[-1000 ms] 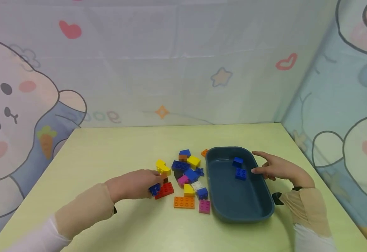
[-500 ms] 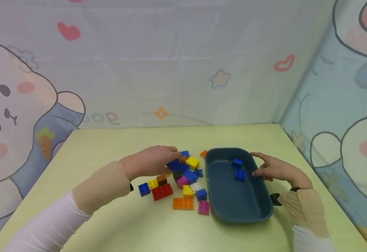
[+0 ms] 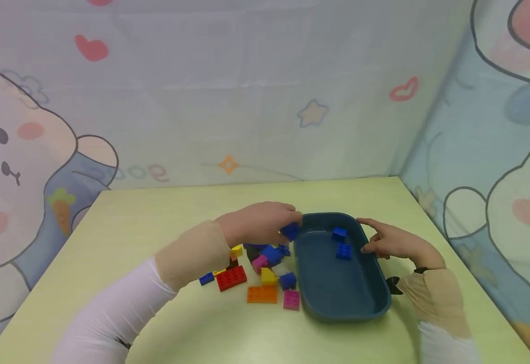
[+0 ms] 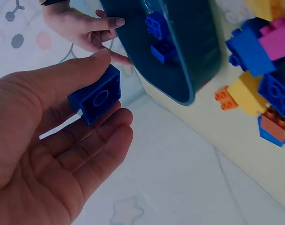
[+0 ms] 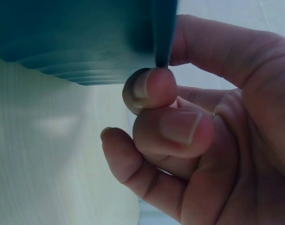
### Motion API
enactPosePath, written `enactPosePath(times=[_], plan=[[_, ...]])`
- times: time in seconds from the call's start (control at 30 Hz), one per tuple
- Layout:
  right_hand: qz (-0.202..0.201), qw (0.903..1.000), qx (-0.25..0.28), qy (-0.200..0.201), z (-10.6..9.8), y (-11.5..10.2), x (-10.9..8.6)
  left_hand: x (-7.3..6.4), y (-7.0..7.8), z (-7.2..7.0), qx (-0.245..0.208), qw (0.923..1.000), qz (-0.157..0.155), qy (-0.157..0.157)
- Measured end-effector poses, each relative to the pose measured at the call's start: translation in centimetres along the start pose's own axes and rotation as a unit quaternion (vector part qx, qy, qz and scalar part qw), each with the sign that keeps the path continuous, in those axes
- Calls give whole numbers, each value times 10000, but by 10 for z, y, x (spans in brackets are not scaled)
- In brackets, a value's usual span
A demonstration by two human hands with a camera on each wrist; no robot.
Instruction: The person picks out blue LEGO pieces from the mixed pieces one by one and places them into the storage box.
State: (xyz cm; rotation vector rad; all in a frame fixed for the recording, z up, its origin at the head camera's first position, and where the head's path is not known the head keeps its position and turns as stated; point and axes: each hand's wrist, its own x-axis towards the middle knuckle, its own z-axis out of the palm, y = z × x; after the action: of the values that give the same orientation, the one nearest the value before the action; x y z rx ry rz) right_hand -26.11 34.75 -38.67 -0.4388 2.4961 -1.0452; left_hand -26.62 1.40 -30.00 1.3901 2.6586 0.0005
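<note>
My left hand (image 3: 262,222) pinches a blue toy building brick (image 4: 98,96) between thumb and fingers; its hollow underside shows in the left wrist view. In the head view this hand is above the far side of the brick pile, at the left rim of a dark teal bin (image 3: 342,298). Two blue bricks, one of them a studded brick (image 3: 344,251), lie inside the bin. On the bin's right side, my right hand (image 3: 394,240) grips the rim, with the thumb over the inside and curled fingers (image 5: 172,131) outside, below the edge.
Left of the bin lies a loose pile of bricks, among them a red brick (image 3: 231,278), an orange brick (image 3: 262,294), a pink brick (image 3: 291,300) and a yellow brick (image 3: 268,276). A printed cloth (image 3: 265,101) stands behind the pale yellow table (image 3: 178,212).
My left hand has moved right and away from me, from the left side of the pile to the bin's left rim, with a blue brick in its fingers. The right hand stays on the bin.
</note>
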Motion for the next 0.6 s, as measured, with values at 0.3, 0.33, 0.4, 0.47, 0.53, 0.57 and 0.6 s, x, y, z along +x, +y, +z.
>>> enactPosePath(times=[0.3,0.33,0.4,0.47,0.53,0.57,0.6], plan=[[70,9999,86,25,1,0,0,55,21,3,113,9994,336,-60],[83,9999,93,27,1,-1,-1,60,23,4,105,9992,376,-58],[96,9999,105,45,0,-1,-1,70,26,7,92,9990,446,-47],[137,9998,104,64,0,-1,-1,79,28,10,68,9989,471,-51],[174,9998,84,76,-1,0,-1,87,29,13,41,9988,477,-49],[192,9998,74,77,-1,1,-1,90,30,13,-4,9988,480,-43],[214,9997,66,77,-1,1,-1,94,32,14,-37,9988,487,-41]])
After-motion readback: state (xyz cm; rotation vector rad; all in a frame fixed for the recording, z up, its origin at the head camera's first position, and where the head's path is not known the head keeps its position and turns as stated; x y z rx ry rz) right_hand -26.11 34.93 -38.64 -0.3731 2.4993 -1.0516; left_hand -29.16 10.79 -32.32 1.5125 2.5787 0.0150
